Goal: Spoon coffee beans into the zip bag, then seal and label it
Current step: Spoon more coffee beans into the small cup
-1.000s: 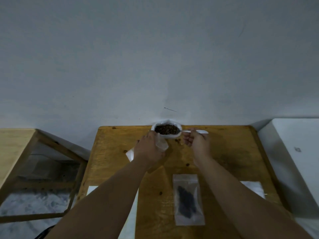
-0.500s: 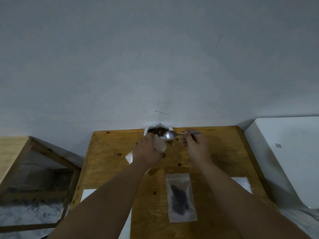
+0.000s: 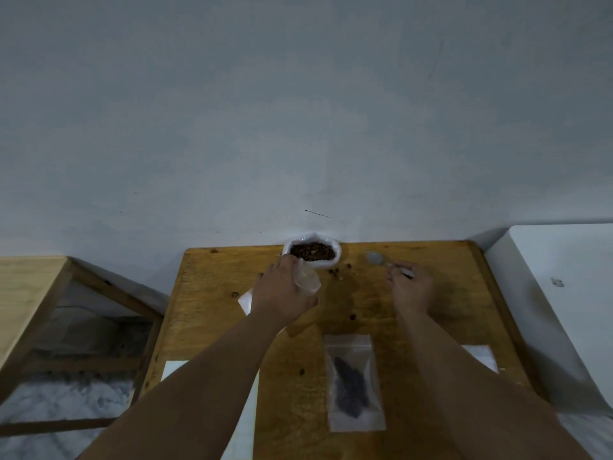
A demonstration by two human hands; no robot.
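- At the far edge of the bench (image 3: 457, 293), just beside the white sack of coffee beans (image 3: 311, 252), the left hand (image 3: 282, 293) grips a clear zip bag (image 3: 306, 278), its lower part hidden by the hand.
- Well to the right, the right hand (image 3: 409, 288) pinches the handle of the spoon (image 3: 374, 258); the bowl is blurred.
- Nearer, a second zip bag (image 3: 353, 383) with dark contents lies flat.

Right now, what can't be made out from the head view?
Head view only:
Small clear zip bag: contents and mouth, blurred, partly covered by left hand.
Silver metal spoon: handle mostly hidden in right hand grip.
White paper sheet: writing, covered by left forearm.
Flat clear pouch, dark contents: seal too small.
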